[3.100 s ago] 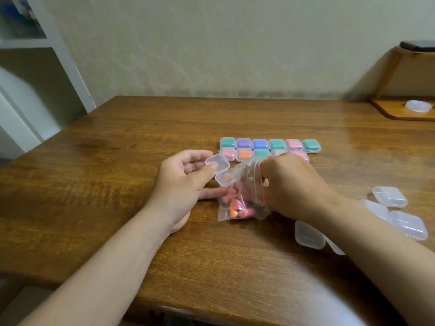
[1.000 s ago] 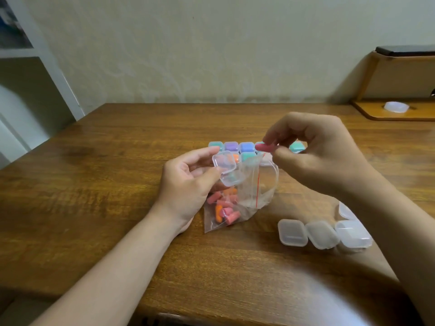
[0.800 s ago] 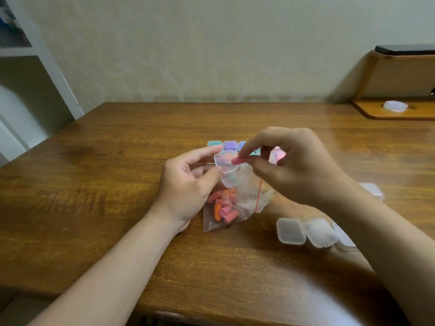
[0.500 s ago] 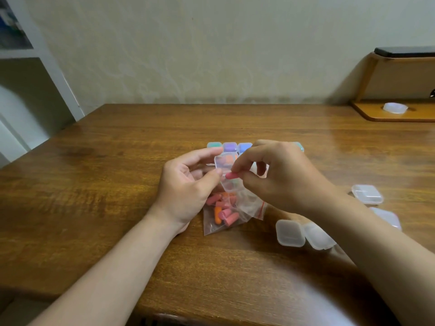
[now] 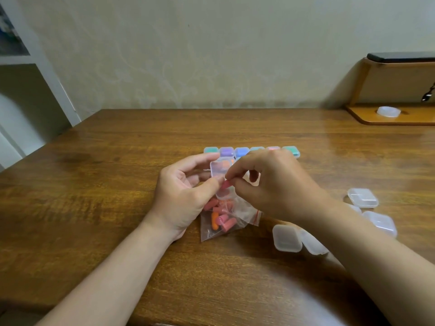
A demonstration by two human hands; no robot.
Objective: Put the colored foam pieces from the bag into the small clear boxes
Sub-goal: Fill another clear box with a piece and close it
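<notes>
While left hand grips open box, right hand pinches pink foam piece

As its thumb and forefinger hold the piece at the box's mouth, the bag of more pieces lies on the table beneath both hands. Behind stand filled boxes.

lying on the brown wooden table: colour-filled clear boxes sitting in rows toward the back, a zip bag of foam pieces nearer, empty clear boxes clustering right.
</notes>
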